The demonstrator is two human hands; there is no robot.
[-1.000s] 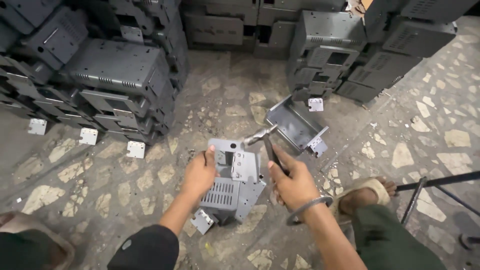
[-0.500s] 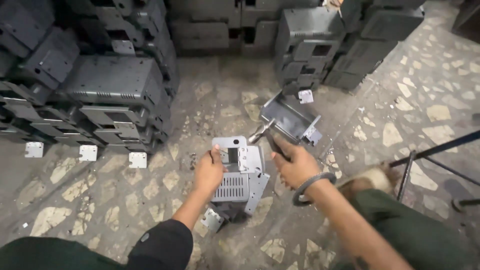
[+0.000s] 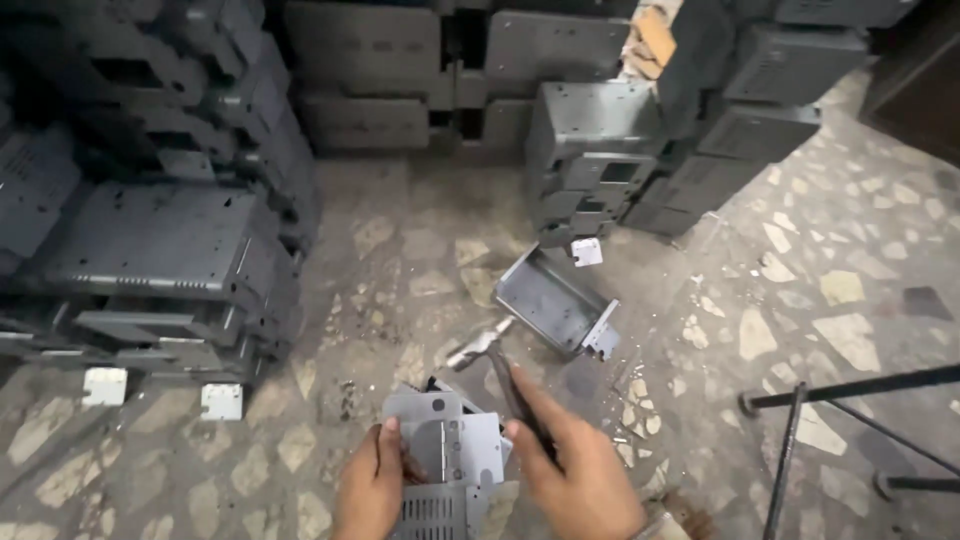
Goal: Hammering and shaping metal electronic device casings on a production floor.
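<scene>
My left hand (image 3: 372, 488) presses on the left edge of a grey sheet-metal casing (image 3: 448, 455) that lies on the stone floor at the bottom of the view. My right hand (image 3: 575, 478) grips the dark handle of a hammer (image 3: 490, 355). The hammer's metal head hangs just above the casing's far edge. A second open grey casing (image 3: 553, 305) lies tilted on the floor just beyond the hammer head.
Stacks of grey metal casings stand at the left (image 3: 150, 260), along the back (image 3: 400, 70) and at the back right (image 3: 600, 150). A dark metal rod frame (image 3: 850, 390) lies on the floor at the right. The floor (image 3: 420, 260) is patterned stone.
The view has tilted so both hands and the casing sit lower in the picture. The hammer head has come down closer to the casing's edge.
</scene>
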